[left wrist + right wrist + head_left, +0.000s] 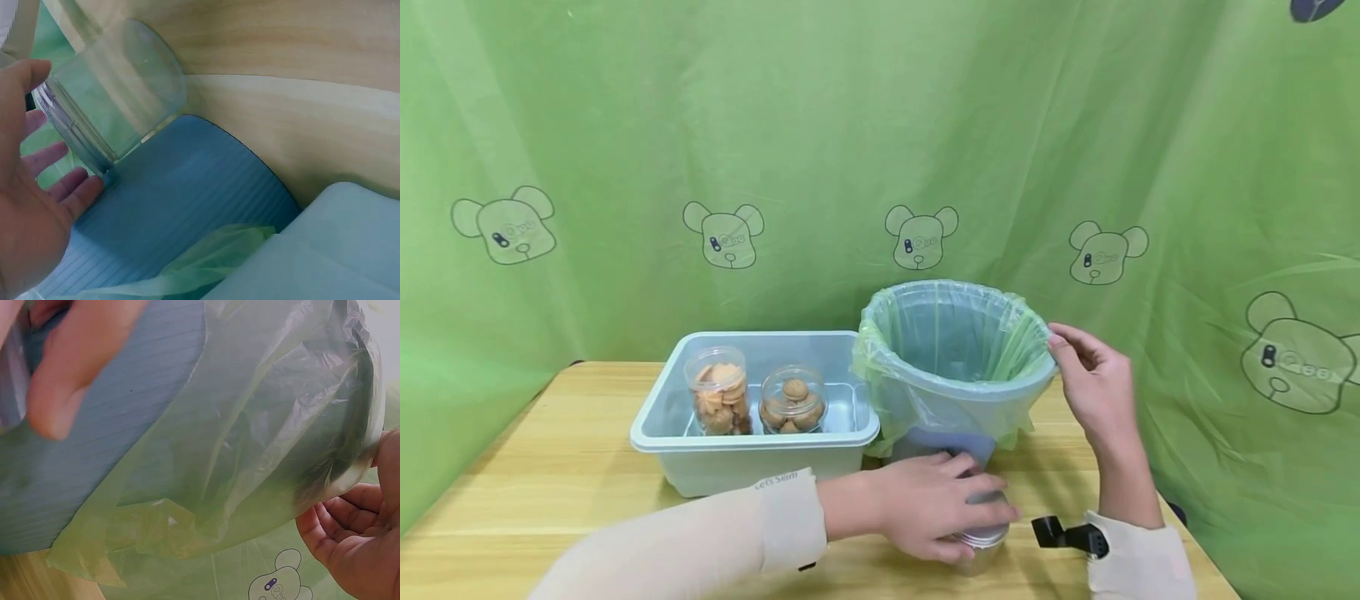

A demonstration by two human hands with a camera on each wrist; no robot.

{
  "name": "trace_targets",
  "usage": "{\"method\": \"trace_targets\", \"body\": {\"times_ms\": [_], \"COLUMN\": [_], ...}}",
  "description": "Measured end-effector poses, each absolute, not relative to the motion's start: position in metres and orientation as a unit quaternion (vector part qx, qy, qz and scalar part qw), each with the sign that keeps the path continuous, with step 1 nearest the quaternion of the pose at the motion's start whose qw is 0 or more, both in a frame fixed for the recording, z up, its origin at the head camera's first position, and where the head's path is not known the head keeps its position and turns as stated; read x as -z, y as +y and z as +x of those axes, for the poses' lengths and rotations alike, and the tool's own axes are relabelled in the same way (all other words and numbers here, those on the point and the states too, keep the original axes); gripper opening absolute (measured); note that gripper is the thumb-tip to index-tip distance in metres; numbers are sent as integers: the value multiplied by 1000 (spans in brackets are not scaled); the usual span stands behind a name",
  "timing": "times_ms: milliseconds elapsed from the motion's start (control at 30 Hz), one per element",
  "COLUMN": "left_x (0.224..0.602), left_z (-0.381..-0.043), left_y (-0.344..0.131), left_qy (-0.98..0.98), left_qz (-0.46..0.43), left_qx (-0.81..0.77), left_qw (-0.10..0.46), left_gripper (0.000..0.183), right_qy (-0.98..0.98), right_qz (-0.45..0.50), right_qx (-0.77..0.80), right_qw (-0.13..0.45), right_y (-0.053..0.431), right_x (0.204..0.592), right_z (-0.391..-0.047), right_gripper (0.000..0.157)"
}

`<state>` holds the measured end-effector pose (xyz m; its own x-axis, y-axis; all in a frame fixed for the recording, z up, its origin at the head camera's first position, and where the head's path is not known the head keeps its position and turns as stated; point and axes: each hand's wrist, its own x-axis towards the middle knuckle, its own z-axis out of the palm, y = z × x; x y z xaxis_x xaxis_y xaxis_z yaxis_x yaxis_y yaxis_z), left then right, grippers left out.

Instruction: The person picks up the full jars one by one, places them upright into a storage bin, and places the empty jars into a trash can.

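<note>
In front of the blue bin, my left hand (928,504) spreads its fingers over the lid (72,134) of a clear jar (128,87). Its fingertips come right to the lid's edge, and no contents show through the jar's wall. My right hand (1093,383) pinches the right rim of the bin (921,437), thumb in front and fingers folded behind. A thin green bag (275,419) lines the bin and hangs over its rim. From the right wrist, the left hand's fingers show near the bin's ribbed wall.
Left of the bin stands a pale blue tub (760,462). Inside it are a taller jar of cookies (718,392) and a shorter jar of round brown pieces (792,404). Both stand on a wooden table (497,492) with a green curtain (820,125) behind.
</note>
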<state>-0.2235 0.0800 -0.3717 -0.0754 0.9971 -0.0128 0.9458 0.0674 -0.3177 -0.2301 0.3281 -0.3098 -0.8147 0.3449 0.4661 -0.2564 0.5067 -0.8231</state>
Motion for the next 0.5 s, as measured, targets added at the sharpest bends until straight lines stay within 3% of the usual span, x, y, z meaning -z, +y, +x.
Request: {"method": "trace_targets", "body": {"times_ms": [500], "left_x": [377], "left_z": [-219], "left_y": [83], "left_qy": [-745], "left_qz": [-648], "left_qx": [-130], "left_qw": [91], "left_gripper": [69], "right_qy": [-816], "right_qz": [-26], "right_qx": [-491], "right_qw": [305], "right_y": [327], "right_x": [309], "right_z": [-230], "right_gripper": [45]}}
